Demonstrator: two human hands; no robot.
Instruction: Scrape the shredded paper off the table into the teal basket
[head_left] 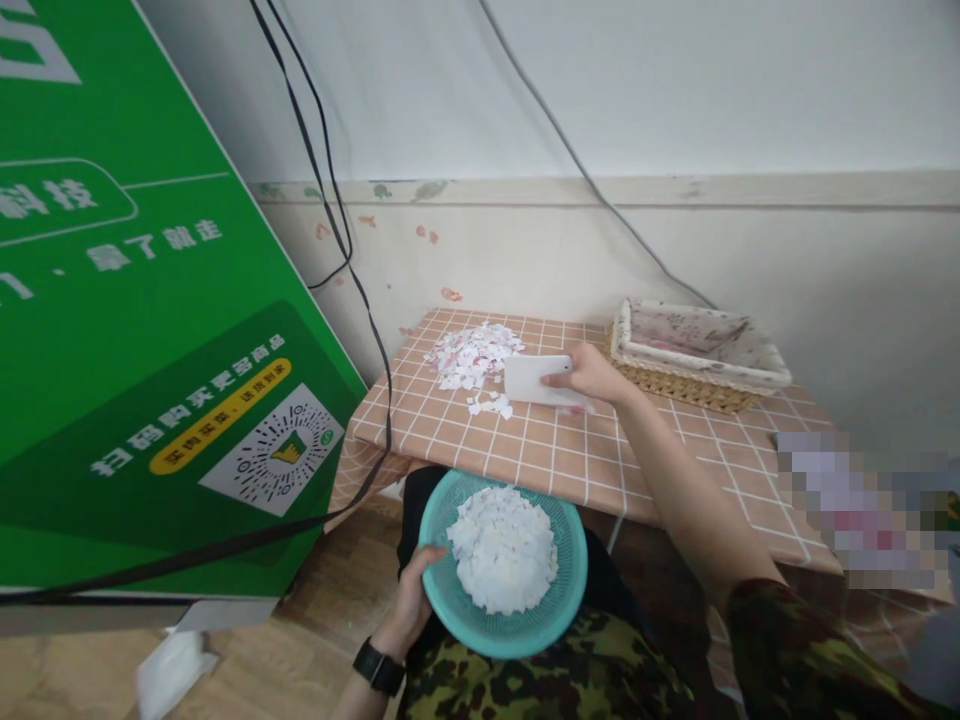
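My left hand [415, 595] grips the left rim of a round teal plastic colander [574, 560] that rests on my lap. Many small white paper pieces [504, 550] are heaped inside it. Over the table, my right hand [589, 373] is closed on a flat white plastic scraper [529, 378], its left edge close to the loose scraps. A wider pile of white and pinkish paper scraps [472, 352] lies on the tabletop left of the scraper. A few separate scraps [491, 404] lie just in front of that pile.
A brown checked cloth [450, 440] covers the table. At its back right stands a wicker basket [690, 385] with a cloth lining. A large green sign panel [172, 330] stands at left, with a black cable [375, 330] hanging before it. A white bag [169, 665] lies on the floor.
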